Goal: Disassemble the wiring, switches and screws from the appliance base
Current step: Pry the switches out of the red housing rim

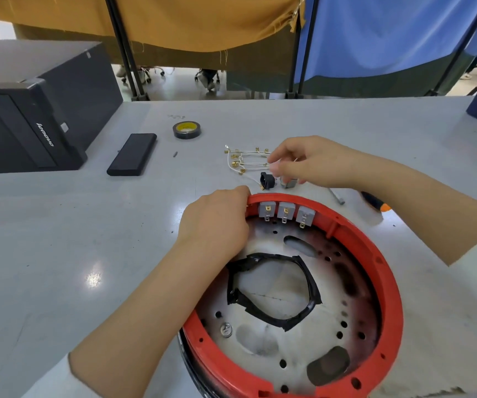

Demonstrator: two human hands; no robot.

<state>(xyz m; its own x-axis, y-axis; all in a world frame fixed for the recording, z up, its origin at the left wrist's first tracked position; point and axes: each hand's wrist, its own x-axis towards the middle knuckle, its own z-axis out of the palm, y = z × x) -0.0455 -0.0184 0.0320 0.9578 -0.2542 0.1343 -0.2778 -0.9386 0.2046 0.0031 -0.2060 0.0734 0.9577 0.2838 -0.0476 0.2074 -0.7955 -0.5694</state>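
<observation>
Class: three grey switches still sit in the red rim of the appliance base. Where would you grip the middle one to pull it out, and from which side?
Probably pinch the middle switch by its grey body's side faces, coming from inside the appliance base. Only that inner face with its brass terminals is exposed; neighbours crowd both sides.

The appliance base has a matt red plastic rim around a dull, scorched metal plate, with glossy black tape round its centre hole. The table is smooth grey with a slight sheen. Backdrop's mustard and blue cloth.
</observation>
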